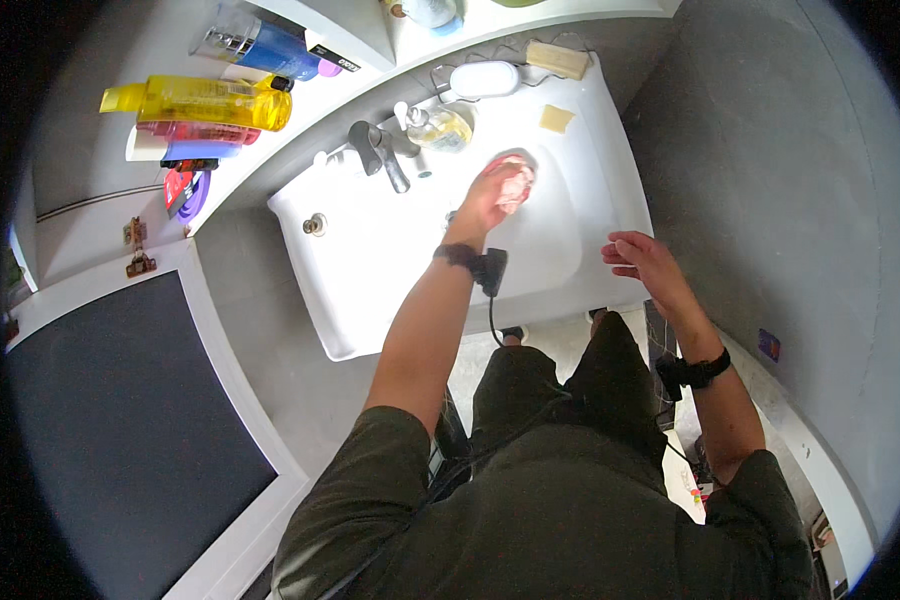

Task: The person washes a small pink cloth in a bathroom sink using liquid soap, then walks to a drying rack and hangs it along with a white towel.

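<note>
Above the white ceramic washbasin (558, 245), the left hand (485, 203) holds one crumpled pink-and-white item (515, 187), fingers curled closed around it. The right hand (648, 265) is near the basin's right edge; its fingers are half-open and free. Along the basin's far side: one grey metal faucet (368, 150), one clear pump bottle (440, 130), one white oval case (484, 80), one beige rectangular block (557, 59), one flat pale-yellow piece (556, 119). One smooth grey wall (790, 170) stands right; one white-framed dark panel (130, 430) and one white shelf (312, 98) occupy the left.
</note>
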{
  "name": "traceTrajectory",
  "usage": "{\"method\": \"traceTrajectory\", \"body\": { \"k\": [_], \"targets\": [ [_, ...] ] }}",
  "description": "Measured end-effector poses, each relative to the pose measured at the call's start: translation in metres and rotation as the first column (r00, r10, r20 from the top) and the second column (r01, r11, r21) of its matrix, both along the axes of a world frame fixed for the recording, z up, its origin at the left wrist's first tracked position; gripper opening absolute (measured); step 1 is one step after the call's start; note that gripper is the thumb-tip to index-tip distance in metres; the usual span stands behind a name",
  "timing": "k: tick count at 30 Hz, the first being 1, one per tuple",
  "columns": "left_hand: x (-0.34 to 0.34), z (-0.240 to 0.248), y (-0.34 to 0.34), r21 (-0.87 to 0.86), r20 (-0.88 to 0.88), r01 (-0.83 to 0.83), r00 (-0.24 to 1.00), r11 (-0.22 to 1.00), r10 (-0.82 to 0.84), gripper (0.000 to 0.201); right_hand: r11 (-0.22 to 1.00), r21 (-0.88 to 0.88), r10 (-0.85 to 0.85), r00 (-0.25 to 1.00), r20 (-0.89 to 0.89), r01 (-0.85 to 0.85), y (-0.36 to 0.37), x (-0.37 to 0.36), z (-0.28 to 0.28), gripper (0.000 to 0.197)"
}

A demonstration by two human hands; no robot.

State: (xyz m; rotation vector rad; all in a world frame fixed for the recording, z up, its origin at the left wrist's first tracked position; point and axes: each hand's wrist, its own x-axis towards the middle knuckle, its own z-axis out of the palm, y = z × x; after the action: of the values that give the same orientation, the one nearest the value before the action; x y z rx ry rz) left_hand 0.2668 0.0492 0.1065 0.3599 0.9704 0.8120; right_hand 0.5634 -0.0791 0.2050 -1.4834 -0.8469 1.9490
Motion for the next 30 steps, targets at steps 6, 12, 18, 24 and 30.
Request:
{"method": "traceTrajectory", "body": {
  "k": [6,12,18,24,30],
  "targets": [
    [0.059,0.003,-0.045,-0.094,-0.289,0.155,0.941,0.983,-0.176,0.012,1.000,0.010,0.021,0.999,-0.028,-0.021,0.001,0.011,0.020,0.037],
    [0.024,0.000,-0.117,0.137,-0.950,0.883,0.245,0.449,-0.193,0.023,0.999,-0.041,-0.029,0.999,0.024,0.030,-0.018,0.004,0.035,0.037],
    [-0.173,-0.014,-0.180,-0.285,-0.949,0.930,-0.308,0.231,0.069,0.016,0.999,-0.018,-0.047,0.999,0.003,0.047,-0.039,-0.049,0.061,0.035],
    [-0.358,0.044,-0.225,-0.373,-0.928,0.779,-0.324,0.503,-0.186,0.011,0.998,-0.003,0.055,0.996,-0.071,-0.055,-0.053,-0.147,0.099,0.035],
    [-0.321,0.123,-0.225,-0.192,-0.373,-0.265,0.910,0.945,0.180,0.025,0.991,0.008,0.135,0.991,-0.003,-0.135,-0.068,-0.218,0.108,0.038]
  ]
}}
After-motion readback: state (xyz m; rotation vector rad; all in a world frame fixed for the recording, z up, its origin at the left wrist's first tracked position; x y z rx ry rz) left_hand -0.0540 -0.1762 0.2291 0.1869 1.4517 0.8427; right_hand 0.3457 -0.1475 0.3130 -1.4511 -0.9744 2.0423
